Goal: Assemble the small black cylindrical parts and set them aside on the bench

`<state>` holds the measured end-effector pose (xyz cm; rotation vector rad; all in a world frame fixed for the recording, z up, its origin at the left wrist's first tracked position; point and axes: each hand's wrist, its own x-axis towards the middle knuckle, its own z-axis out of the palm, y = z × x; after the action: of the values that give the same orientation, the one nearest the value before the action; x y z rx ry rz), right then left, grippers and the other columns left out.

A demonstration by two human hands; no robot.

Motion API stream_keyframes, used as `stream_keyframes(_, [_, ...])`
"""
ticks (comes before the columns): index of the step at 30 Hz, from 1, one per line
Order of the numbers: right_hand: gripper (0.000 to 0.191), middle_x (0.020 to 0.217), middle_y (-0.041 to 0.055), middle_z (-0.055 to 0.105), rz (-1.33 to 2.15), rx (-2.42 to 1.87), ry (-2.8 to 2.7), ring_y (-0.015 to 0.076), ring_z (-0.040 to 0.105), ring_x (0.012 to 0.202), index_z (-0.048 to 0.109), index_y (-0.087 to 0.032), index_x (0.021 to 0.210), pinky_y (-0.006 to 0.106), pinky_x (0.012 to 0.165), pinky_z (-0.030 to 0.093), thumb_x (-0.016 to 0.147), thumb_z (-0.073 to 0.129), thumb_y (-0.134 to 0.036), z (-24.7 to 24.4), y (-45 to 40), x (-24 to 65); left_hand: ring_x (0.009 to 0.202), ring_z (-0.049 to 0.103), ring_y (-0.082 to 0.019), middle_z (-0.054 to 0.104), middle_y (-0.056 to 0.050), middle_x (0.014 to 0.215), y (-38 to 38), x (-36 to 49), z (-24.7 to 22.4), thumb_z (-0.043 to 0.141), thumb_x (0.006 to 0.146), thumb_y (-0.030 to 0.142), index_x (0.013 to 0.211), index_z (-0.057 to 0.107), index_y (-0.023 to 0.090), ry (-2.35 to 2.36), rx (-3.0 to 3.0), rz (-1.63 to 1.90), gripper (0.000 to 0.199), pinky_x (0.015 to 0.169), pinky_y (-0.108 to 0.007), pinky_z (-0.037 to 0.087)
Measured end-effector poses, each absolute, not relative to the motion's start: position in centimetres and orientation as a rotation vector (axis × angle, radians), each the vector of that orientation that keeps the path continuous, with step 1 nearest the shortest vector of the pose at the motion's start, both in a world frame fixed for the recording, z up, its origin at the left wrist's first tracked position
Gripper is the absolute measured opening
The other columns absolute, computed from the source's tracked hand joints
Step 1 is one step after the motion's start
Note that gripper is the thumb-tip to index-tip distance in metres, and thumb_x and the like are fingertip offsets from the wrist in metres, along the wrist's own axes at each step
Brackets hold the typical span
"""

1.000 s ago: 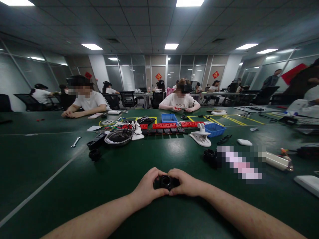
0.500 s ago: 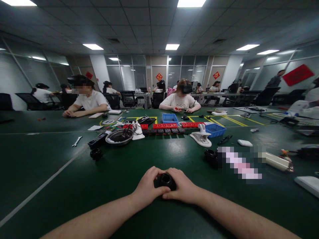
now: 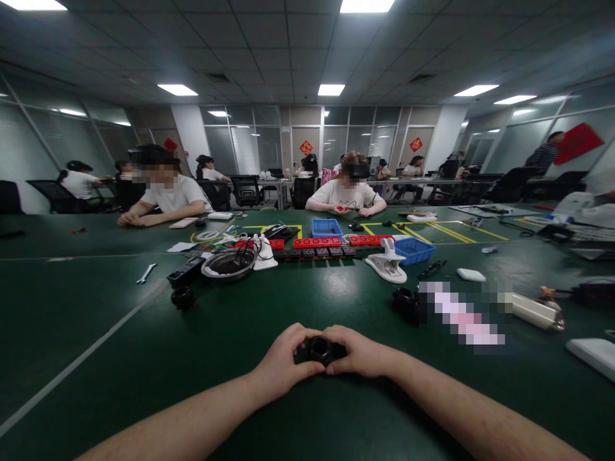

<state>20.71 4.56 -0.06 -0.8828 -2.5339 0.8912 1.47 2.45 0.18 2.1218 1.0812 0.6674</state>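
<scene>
Left hand (image 3: pixel 283 363) and right hand (image 3: pixel 360 352) grip a black part (image 3: pixel 321 351); a two-handed working step, seemingly; next needs steadiness.

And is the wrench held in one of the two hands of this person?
No, the wrench lies on the green table, while the left hand and right hand hold a black part.
</scene>
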Motion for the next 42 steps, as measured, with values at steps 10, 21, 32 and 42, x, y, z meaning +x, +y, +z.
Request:
stream_keyframes(10, [0.032, 0.084, 0.0003, 0.053, 0.895, -0.981, -2.486, 0.0158, 0.048, 0.079, 0.056, -0.015, 0.088, 0.025, 0.069, 0.038, 0.061, 0.068, -0.025, -0.3, 4.5, 20.6, 0.075, 0.047, -0.014, 0.048, 0.000, 0.086, 2.5, 1.4, 0.1, 0.063, 0.067, 0.029, 0.102, 0.053, 0.025, 1.058, 2.123, 0.661, 0.037, 0.062, -0.022, 0.036])
stream_keyframes(21, [0.037, 0.071, -0.0021, 0.048, 0.656, -1.310, -2.364, 0.0123, 0.044, 0.064, 0.047, -0.016, 0.071, 0.020, 0.052, 0.031, 0.051, 0.071, -0.038, -1.4, 3.8, 19.3, 0.078, 0.048, -0.017, 0.050, -0.001, 0.085, 2.2, 2.0, -0.4, 0.070, 0.058, 0.031, 0.089, 0.054, 0.019, 1.241, 2.046, 0.763, 0.036, 0.066, -0.025, 0.039])
stream_keyframes(32, [0.055, 0.094, 0.0025, 0.054, 0.600, -1.094, -2.397, 0.0192, 0.049, 0.085, 0.048, -0.020, 0.102, 0.030, 0.073, 0.035, 0.057, 0.067, -0.045, -0.6, 3.1, 19.4, 0.075, 0.046, -0.016, 0.049, -0.001, 0.085, 2.3, 1.6, 0.2, 0.063, 0.066, 0.029, 0.097, 0.054, 0.021, 1.132, 2.105, 0.724, 0.033, 0.062, -0.024, 0.037])
stream_keyframes(42, [0.036, 0.095, 0.0023, 0.055, 0.902, -0.873, -2.515, 0.0170, 0.049, 0.087, 0.054, -0.016, 0.101, 0.028, 0.077, 0.036, 0.068, 0.063, -0.025, 0.0, 4.5, 21.1, 0.076, 0.047, -0.015, 0.048, 0.000, 0.088, 2.7, 1.4, -0.3, 0.060, 0.070, 0.028, 0.110, 0.049, 0.026, 1.019, 2.118, 0.684, 0.041, 0.063, -0.024, 0.037])
